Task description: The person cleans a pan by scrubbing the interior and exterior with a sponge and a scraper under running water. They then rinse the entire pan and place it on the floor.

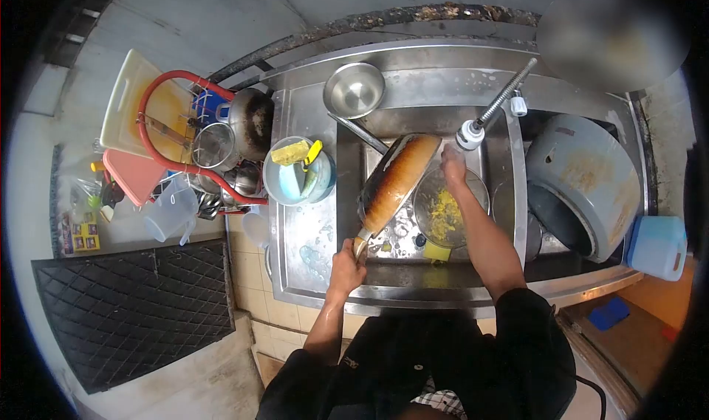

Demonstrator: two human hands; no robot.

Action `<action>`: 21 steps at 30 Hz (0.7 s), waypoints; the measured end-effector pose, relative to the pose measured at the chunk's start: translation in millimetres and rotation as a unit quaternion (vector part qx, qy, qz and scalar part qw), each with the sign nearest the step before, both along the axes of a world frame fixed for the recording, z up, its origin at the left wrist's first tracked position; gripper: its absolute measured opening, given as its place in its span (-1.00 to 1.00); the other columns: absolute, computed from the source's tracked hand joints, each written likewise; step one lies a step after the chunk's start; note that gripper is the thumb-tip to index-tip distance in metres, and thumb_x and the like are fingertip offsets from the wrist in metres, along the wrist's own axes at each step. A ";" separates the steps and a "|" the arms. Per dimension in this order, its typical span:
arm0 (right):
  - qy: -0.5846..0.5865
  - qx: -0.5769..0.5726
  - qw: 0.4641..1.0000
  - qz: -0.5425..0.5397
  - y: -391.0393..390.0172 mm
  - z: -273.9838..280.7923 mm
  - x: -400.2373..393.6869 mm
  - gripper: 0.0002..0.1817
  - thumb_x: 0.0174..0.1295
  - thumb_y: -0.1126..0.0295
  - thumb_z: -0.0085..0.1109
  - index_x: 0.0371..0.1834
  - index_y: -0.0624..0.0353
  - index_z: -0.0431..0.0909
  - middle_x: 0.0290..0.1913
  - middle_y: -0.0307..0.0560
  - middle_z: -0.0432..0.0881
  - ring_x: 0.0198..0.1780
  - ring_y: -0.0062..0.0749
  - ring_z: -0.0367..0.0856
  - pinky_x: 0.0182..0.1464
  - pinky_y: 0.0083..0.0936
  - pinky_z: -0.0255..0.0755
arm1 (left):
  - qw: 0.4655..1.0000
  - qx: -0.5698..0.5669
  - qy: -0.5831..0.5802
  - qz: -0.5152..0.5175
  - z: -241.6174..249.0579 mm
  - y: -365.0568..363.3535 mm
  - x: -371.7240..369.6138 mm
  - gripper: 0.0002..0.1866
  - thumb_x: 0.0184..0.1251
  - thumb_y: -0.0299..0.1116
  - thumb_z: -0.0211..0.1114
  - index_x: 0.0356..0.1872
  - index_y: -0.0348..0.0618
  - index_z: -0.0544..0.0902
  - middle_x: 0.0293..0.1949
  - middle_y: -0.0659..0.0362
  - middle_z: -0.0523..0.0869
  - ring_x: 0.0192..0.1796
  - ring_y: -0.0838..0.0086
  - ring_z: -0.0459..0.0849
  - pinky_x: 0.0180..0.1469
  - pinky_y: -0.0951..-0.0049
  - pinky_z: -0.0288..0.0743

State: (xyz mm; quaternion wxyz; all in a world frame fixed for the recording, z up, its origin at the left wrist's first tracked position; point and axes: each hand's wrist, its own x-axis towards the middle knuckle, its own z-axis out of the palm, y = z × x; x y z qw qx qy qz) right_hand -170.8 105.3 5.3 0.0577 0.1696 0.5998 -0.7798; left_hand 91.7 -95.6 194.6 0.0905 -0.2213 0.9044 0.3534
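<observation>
My left hand (348,267) is wrapped round the handle of a frying pan (402,180). The pan is tilted on its side over the sink (354,221), its browned outer side facing up and right. My right hand (453,166) is beside the pan's far edge, just below the white tap head (470,135). Its fingers look drawn together; what they hold, if anything, I cannot make out. Under my right forearm a round strainer (427,206) with yellow scraps lies in the sink, and a yellow-green block (437,252) sits just nearer me.
A steel pot (354,90) stands on the back ledge. Left of the basin, a tub (275,184) holds sponges and a yellow-handled brush. A large grey pot (591,184) lies tipped at the right, near a blue jug (656,248). A red-rimmed rack (148,117) carries boards and pans.
</observation>
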 end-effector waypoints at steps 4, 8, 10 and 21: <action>0.009 -0.083 0.996 0.028 -3.6 3.5 -4.3 -0.60 0.40 0.05 -0.06 -0.59 -0.03 0.38 -0.64 -0.38 0.26 -0.59 -0.66 0.14 -0.53 -0.56 0.00 | 0.997 0.058 -0.003 -0.040 -9.7 -11.4 -2.4 -0.74 0.20 -0.46 0.22 -0.13 -0.39 0.48 -0.36 -0.32 0.63 -0.18 -0.23 0.60 -0.18 0.02 0.50; 0.140 0.227 0.915 0.303 12.4 41.1 21.9 -0.75 0.41 0.19 -0.14 -0.26 0.15 0.38 -0.32 -0.08 0.53 -0.31 -0.19 0.51 -0.21 -0.36 0.33 | 0.968 0.228 -0.103 -0.016 -8.9 2.6 -12.6 -0.81 0.32 -0.39 0.18 -0.22 -0.34 0.50 -0.57 -0.01 0.59 -0.52 0.17 0.60 -0.49 0.26 0.45; 0.239 0.449 0.773 0.380 21.9 34.7 31.1 -0.68 0.35 0.28 -0.11 0.10 0.13 0.39 0.28 0.26 0.32 0.30 0.06 0.34 0.17 -0.02 0.27 | 0.890 0.421 -0.169 0.042 -17.6 13.5 -9.9 -0.85 0.38 -0.37 0.14 -0.35 -0.22 0.49 -0.67 0.35 0.36 -0.66 0.69 0.32 -0.69 0.58 0.23; 0.487 0.486 0.480 0.545 53.9 104.7 9.6 -0.21 0.16 -0.20 0.08 0.47 -0.29 0.12 0.56 -0.11 -0.15 0.56 -0.04 -0.24 0.44 0.18 -0.21 | 0.859 0.470 -0.200 -0.041 -22.2 55.0 -40.8 -0.92 0.14 -0.61 0.11 -0.37 -0.22 0.50 -0.62 0.31 0.45 -0.67 0.68 0.36 -0.68 0.62 0.28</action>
